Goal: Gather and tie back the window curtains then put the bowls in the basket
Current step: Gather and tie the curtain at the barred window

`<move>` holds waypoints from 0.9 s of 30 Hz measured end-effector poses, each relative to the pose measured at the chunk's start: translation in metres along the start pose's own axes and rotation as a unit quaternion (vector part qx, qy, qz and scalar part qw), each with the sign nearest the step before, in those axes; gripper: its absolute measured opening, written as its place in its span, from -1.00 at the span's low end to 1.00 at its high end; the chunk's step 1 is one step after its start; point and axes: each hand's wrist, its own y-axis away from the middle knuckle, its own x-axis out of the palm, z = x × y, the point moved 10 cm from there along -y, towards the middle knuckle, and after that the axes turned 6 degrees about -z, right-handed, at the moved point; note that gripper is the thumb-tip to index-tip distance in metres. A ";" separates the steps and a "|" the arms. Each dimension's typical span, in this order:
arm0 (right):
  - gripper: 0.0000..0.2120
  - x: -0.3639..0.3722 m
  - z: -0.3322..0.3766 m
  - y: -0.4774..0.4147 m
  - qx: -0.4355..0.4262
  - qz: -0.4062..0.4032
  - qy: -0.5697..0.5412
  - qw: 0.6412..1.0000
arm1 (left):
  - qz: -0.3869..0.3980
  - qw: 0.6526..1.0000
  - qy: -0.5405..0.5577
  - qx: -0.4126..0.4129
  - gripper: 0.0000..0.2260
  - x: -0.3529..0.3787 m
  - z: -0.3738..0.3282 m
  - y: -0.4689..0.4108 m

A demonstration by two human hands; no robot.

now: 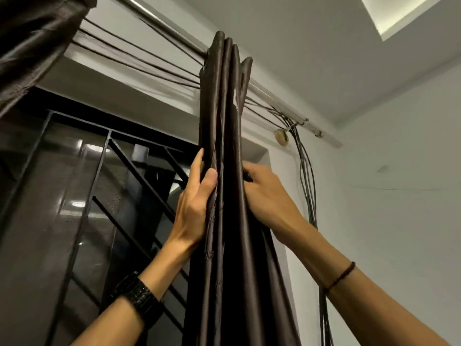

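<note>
1. Left hand (pixel 197 203): raised, forearm slanting up from lower left. Fingers (pixel 199 161) straight, laid up along left edge of curtain (pixel 224 121). Thumb pressed onto front folds, pinching outer pleats against the fingers.
2. Right hand (pixel 264 196): raised from lower right, back of hand toward camera, wrist bent. Fingers curled into right side of curtain, tips hidden among folds; firm grip on fabric.
3. Both hands: roughly level, on opposite sides of the bundle, with fabric pressed narrow between them.
4. Wrists: black watch (pixel 139 295) on left, thin dark cord (pixel 343 274) on right.
5. Curtain: dark brown, glossy, gathered into tight vertical pleats. Hung from rod (pixel 162 23), top folds bunched together. Positioned at right edge of window, in front of grille (pixel 104 171).
6. Second curtain (pixel 32 46): bunched at upper left, well apart from the first.
7. Cables (pixel 139 53): several thin dark lines strung below rod between the two curtains, passing behind the gripped one, then dropping as a bundle down wall (pixel 399 196) just right of right forearm.
8. Grille: dark bars, vertical and diagonal, behind left forearm; reflections in glass beyond.
</note>
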 end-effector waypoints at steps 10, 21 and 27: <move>-0.40 0.027 -0.064 0.155 0.100 0.064 -0.221 0.968 | 0.069 0.995 -0.050 -0.056 -0.39 0.016 0.007 0.101; -0.33 -0.013 -0.115 0.228 0.142 -0.098 -0.019 0.985 | 0.048 0.944 -0.301 -0.124 -0.79 -0.015 0.029 0.192; -0.86 0.007 -0.138 0.263 0.137 -0.055 0.101 0.984 | 0.124 0.894 -0.400 -0.161 -0.87 0.002 0.048 0.229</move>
